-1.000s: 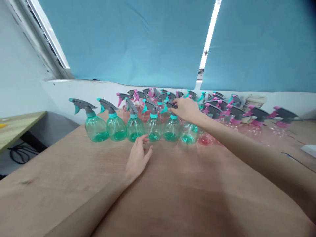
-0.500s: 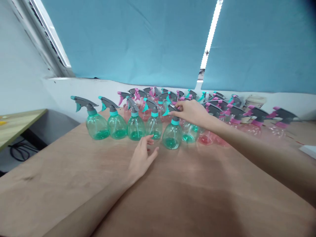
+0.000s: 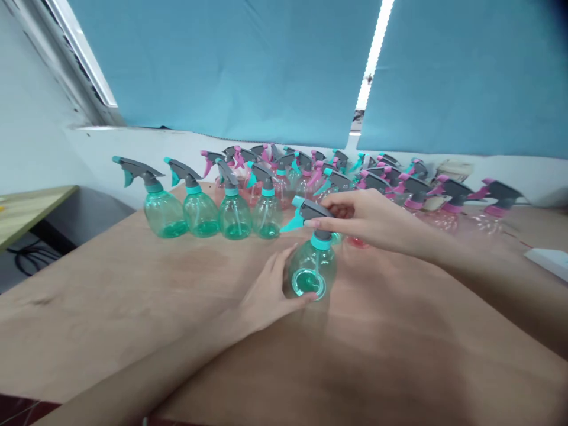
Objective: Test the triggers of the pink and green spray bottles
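A green spray bottle [image 3: 326, 260] with a grey and turquoise trigger head is tilted above the wooden table, its round base turned partly towards me. My right hand [image 3: 350, 216] grips the head between thumb and fingers. Around the lower left side of the same bottle curves my left hand [image 3: 273, 290], its thumb across the front near the base and its fingers partly behind. A little green liquid shows inside. To the left, several similar green spray bottles [image 3: 235, 216] stand upright in a row.
Pink-headed spray bottles [image 3: 415, 192] and more turquoise ones crowd the back and right of the table [image 3: 110, 313]. A white wall ledge [image 3: 146, 145] and blue covering [image 3: 231, 77] rise behind. Another table [image 3: 39, 207] is at far left.
My right hand has lifted the green spray bottle towards me and tilted it. My left hand has moved right, from beside the row onto the bottle's lower part.
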Demonstrator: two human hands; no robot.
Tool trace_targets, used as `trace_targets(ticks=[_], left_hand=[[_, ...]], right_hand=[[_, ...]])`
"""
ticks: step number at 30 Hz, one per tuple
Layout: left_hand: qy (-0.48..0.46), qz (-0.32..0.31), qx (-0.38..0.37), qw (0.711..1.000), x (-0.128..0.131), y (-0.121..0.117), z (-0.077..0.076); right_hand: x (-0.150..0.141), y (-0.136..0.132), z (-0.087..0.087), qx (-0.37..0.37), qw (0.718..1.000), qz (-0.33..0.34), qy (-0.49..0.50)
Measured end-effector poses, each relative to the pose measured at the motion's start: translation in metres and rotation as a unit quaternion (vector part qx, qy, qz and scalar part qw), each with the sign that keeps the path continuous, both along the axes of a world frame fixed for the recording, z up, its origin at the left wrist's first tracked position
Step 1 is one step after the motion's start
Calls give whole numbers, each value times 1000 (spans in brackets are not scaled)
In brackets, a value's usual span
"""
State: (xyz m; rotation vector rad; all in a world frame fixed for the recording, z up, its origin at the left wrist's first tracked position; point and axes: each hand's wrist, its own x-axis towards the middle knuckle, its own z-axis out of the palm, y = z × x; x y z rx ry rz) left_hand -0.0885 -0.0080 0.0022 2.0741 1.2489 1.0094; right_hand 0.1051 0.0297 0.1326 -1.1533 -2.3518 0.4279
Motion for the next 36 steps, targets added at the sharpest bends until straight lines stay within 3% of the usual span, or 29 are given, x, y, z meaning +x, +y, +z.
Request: trace_targets(ticks=[4, 12, 19, 24, 28, 33, 36], left_hand=[[-16, -77, -1, 997, 16, -2, 8], [-7, -122, -48, 991, 68, -5, 11], [-28, -194, -77, 978, 108, 13, 4], [2, -240, -101, 965, 136, 26, 5], [44, -253, -73, 964, 150, 31, 3], [78, -234, -57, 967, 150, 33, -2], [109, -232, -26, 966, 141, 36, -3]], right_hand=[[16, -13, 2, -5, 1000, 13, 1], [89, -17, 1, 28, 997, 71, 6], [155, -23, -25, -32, 997, 67, -27], [158, -20, -49, -64, 993, 85, 56], [149, -15, -60, -46, 983, 74, 163], [141, -13, -69, -18, 974, -9, 227], [136, -10, -72, 1, 968, -1, 251]])
